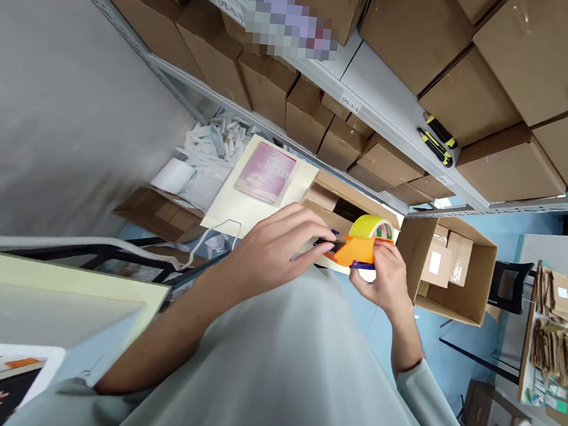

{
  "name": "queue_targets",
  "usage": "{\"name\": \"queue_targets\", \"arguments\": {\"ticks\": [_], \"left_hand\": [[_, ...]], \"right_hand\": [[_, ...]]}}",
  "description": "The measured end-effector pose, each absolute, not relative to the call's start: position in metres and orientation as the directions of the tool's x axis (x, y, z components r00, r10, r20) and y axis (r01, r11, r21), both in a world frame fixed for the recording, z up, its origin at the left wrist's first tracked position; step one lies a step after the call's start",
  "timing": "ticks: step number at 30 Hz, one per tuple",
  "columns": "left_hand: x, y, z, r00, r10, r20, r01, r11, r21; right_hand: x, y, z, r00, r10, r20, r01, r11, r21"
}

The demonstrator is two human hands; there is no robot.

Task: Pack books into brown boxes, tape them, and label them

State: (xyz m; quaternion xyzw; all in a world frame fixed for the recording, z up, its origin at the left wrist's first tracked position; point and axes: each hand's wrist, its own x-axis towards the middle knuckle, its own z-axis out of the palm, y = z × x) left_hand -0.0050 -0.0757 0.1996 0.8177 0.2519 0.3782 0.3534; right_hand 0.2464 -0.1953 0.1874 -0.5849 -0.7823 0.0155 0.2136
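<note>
An orange tape dispenser [358, 249] with a yellow-green roll of tape [373, 227] is held in front of my body. My right hand [383, 276] is closed around its handle from below. My left hand [275, 246] reaches in from the left, its fingers pinched at the dispenser's dark front end. Behind the dispenser lies an open cardboard box [338, 201] beside a cream paper bag [261, 187] with a pink label.
Metal shelving [376, 94] filled with brown cartons runs across the top; two yellow-black utility knives [436, 139] lie on it. An open carton [454, 269] stands at right near a black chair [511, 282]. Stacked paper bags [561, 333] sit far right. White scraps [215, 143] lie on the floor.
</note>
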Motion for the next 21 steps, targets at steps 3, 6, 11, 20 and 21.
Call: {"name": "queue_targets", "arguments": {"ticks": [3, 6, 11, 20, 21], "left_hand": [[-0.008, -0.073, 0.182, 0.59, 0.742, 0.32, 0.18, -0.507, 0.843], [-0.012, -0.075, 0.165, 0.569, 0.807, 0.157, 0.246, -0.35, 0.904], [-0.029, -0.076, 0.146, 0.474, 0.88, -0.036, 0.296, -0.121, 0.948], [-0.009, -0.05, 0.101, 0.45, 0.816, -0.362, -0.138, 0.464, 0.875], [-0.001, -0.049, 0.094, 0.456, 0.806, -0.377, -0.183, 0.5, 0.847]], "right_hand": [[0.238, -0.198, 0.174, -0.16, 0.967, 0.199, 0.913, 0.221, -0.343], [0.23, -0.197, 0.169, -0.146, 0.989, 0.038, 0.912, 0.149, -0.383], [0.236, -0.192, 0.198, -0.143, 0.957, -0.254, 0.938, 0.05, -0.342], [0.309, -0.125, 0.276, -0.006, 0.813, -0.582, 0.955, -0.168, -0.245], [0.313, -0.113, 0.279, -0.003, 0.802, -0.598, 0.958, -0.168, -0.23]]}}
